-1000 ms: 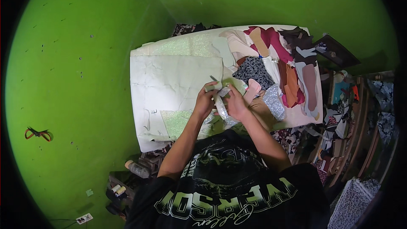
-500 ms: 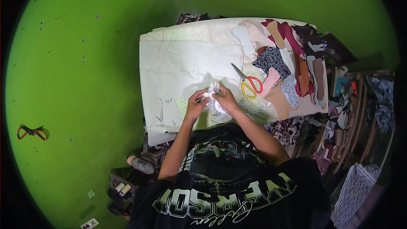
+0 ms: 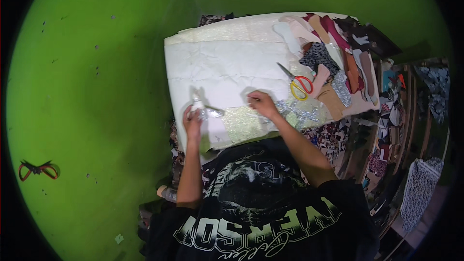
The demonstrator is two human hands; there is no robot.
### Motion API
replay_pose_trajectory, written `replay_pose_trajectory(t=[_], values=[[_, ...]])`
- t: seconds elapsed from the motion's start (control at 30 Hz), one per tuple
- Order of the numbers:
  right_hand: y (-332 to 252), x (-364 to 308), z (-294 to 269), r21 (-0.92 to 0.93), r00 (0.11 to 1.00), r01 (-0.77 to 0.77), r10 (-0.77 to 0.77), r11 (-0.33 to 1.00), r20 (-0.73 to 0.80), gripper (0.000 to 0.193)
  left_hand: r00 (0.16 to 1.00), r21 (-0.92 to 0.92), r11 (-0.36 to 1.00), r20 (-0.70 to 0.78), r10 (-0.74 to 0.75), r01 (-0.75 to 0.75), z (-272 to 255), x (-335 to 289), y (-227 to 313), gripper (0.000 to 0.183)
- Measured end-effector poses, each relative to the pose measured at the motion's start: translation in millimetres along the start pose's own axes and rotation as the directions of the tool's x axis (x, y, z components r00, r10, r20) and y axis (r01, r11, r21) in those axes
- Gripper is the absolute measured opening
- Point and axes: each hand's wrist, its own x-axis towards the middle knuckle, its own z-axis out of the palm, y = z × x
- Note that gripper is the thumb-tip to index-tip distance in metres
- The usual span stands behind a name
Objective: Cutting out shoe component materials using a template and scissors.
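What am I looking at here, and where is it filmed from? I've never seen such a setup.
There is no machine, only a person working bare-handed. The view comes from a wide fisheye camera worn on the head, looking down, which bends straight edges. In front lie a large white sheet, scissors with red and yellow handles, and cut pieces in many colours at the right. The left hand seems to hold something pale, too blurred to identify. Whether the curled right hand holds anything, I cannot tell.

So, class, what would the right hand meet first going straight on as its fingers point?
Probably the pale scrap at the left hand, leftward across the white sheet, though depth is unclear.
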Motion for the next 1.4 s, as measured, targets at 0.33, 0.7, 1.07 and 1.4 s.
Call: replay_pose_trajectory(t=[0.33,0.7,1.07,1.4], values=[[-66.7,27.0,218.4,-0.303,0.966,-0.058,0.13,0.951,0.223,0.052,0.972,-0.58,0.815,-0.194,-0.134,-0.004,-2.2,-53.1,-5.9,0.051],[-78.8,18.2,189.0,-0.152,0.97,-0.045,0.08,0.987,0.23,0.036,0.96,-0.464,0.858,-0.055,-0.274,0.218,5.4,-48.0,-31.4,0.046],[-11.7,-67.6,-82.0,-0.313,0.82,-0.031,-0.155,0.949,-0.551,0.015,0.654,0.038,0.76,0.483,-0.583,0.649,129.0,-51.3,-32.2,0.037],[-8.2,-60.0,-139.0,-0.599,0.841,0.028,-0.343,0.8,-0.418,0.026,0.726,-0.454,0.588,0.234,-0.646,0.67,161.6,-34.6,-74.0,0.018]])
